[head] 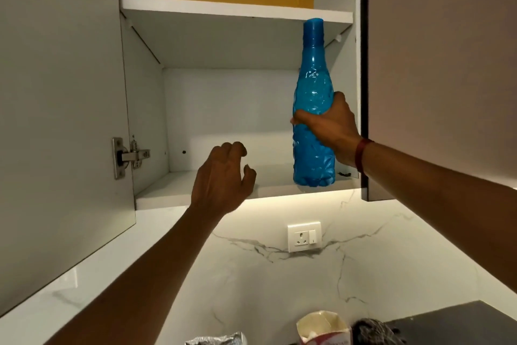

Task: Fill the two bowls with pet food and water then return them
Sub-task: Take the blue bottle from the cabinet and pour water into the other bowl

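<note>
The right hand (327, 126) grips the blue bottle (313, 81) around its mid-body, fingers and thumb wrapped round the patterned wall. The bottle stands upright at 3 o'clock in the open cabinet, with its base at the front lip of the lower shelf (179, 191). Whether the base rests on the shelf cannot be told. Its cap sits just below the upper shelf (237, 10). The left hand (223, 174) hovers at 6 o'clock of the cabinet opening, fingers loosely curled and holding nothing. The two bowls are not in view.

Hazards, as judged from this position:

1. Cap strike. The clearance above the cap looks small. A lift without first drawing the bottle outward could knock the cap on the upper shelf and twist the bottle in the grip.
2. Slip. The grip is one-handed on a smooth, faceted wall. If the bottle is full, its weight may pull it down through the fingers. The left hand is close enough to support the base.
3. Side contact. The cabinet side panel (363, 65) lies just beside the wrist at 3 o'clock, so a swing to the right could catch it.
4. Drop zone. An open carton (321, 328) and a foil packet (215, 340) lie at 6 o'clock below, and a falling bottle could land on them.
</note>
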